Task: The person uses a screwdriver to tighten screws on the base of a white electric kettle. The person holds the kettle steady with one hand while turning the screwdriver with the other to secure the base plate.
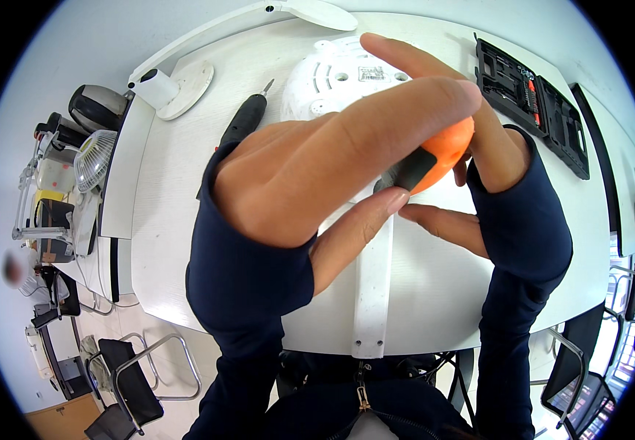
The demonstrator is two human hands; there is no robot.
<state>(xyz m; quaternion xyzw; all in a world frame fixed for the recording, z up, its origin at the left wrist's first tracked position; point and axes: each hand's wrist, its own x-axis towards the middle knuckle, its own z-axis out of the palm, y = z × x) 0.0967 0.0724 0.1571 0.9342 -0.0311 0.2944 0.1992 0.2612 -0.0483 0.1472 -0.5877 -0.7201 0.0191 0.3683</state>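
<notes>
An orange-and-black screwdriver handle (434, 158) is clasped between the left hand (310, 172) and right hand (478, 139) above the white fan housing (332, 81); the housing appears unopened, with a fan blade (373, 286) lying detached

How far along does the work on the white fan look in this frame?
Done: tool case lies open, white fan housing is face down. In hand: both hands, left and right, grip an orange-handled tool. Left: one loose blade on the table; screw progress is hidden.

Orange-black tool (434, 158) mostly hidden btwn hands; tip unseen
</notes>
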